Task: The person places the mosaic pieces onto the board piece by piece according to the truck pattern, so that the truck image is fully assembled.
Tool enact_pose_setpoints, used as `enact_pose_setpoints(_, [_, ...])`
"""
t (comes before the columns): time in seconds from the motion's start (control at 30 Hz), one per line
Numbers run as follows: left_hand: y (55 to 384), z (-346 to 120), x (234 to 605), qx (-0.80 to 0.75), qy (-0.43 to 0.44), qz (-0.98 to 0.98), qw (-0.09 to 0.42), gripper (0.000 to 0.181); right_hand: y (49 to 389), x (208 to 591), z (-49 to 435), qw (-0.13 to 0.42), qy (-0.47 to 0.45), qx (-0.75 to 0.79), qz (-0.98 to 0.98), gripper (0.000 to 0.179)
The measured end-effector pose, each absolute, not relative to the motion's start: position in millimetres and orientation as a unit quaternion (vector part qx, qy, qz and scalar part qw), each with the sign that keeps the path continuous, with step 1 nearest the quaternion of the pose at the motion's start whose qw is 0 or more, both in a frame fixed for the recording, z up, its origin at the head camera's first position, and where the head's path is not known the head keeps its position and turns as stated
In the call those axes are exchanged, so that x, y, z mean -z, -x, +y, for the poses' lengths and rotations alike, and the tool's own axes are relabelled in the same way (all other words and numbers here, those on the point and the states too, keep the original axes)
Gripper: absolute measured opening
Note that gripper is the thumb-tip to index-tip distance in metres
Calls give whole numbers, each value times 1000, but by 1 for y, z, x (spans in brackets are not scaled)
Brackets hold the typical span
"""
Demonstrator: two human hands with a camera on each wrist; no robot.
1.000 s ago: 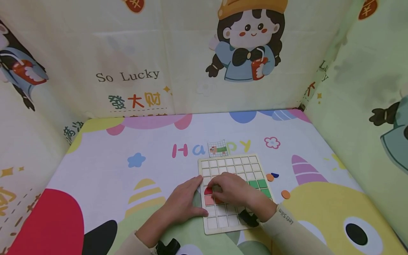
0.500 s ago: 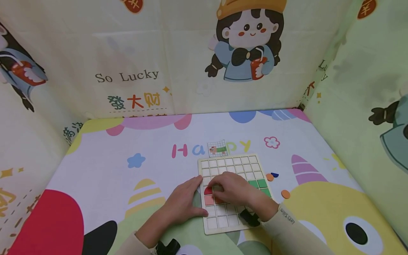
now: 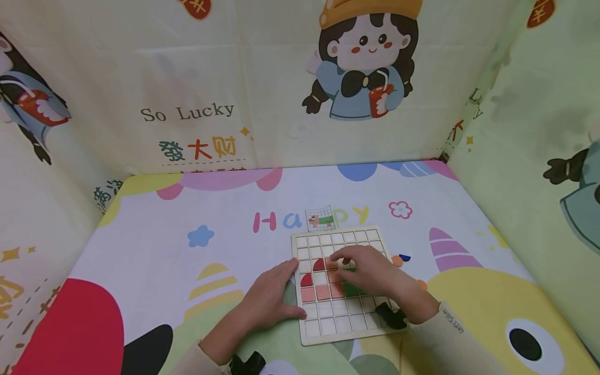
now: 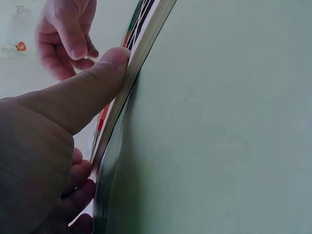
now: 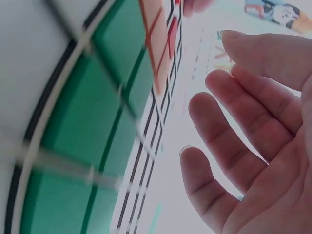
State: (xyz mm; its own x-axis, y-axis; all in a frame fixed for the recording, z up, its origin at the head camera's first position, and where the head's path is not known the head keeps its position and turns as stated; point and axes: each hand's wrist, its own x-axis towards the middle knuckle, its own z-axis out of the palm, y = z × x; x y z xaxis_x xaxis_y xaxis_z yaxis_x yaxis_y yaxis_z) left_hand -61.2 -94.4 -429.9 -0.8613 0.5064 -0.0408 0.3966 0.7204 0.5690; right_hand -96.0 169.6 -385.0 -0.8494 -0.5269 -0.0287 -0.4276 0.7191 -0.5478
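Note:
A pale grid board (image 3: 323, 326) lies on the printed tablecloth. My left hand (image 3: 269, 294) rests along its left edge with straight fingers; in the left wrist view the thumb (image 4: 92, 83) lies against the rim. Over the middle of the board is my right hand (image 3: 375, 268), its fingers spread and holding nothing in the right wrist view. Two red rounded pieces (image 3: 319, 264) sit in cells at the left. Below them runs a row of salmon square tiles (image 3: 308, 294). Green tiles (image 5: 117, 97) fill cells farther right, partly hidden by my right hand.
A small picture card (image 3: 321, 219) with a coloured grid design lies behind the board. To the right of the board are orange round pieces (image 3: 397, 260) and a dark blue piece (image 3: 405, 258). Patterned cloth walls (image 3: 276, 78) stand at the back and sides.
My right hand has moved right and lifted off the left cells, uncovering a second red piece and more salmon tiles. The left hand has stayed in place.

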Motion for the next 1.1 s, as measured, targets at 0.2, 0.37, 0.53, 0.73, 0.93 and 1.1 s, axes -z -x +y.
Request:
enact_pose_setpoints(0.2, [61,-94,430,-279,-242,924,99,106,94,382,193,86,214,270,935,28])
enact_pose_setpoints(0.37, [61,-94,430,-279,-242,924,101,105,92,382,211,82,200,268,939,29])
enact_pose_setpoints(0.53, [61,-94,430,-280,-244,923,99,105,91,383,227,64,183,264,945,29])
enact_pose_setpoints(0.73, [61,-95,430,-279,-246,923,95,104,93,386,243,72,142,260,952,31])
enact_pose_setpoints(0.93, [62,-94,429,-279,-243,924,98,105,93,389,261,62,101,247,962,33])
enact_pose_setpoints(1.1, [61,-94,429,-280,-242,924,101,106,94,393,275,58,90,238,965,38])
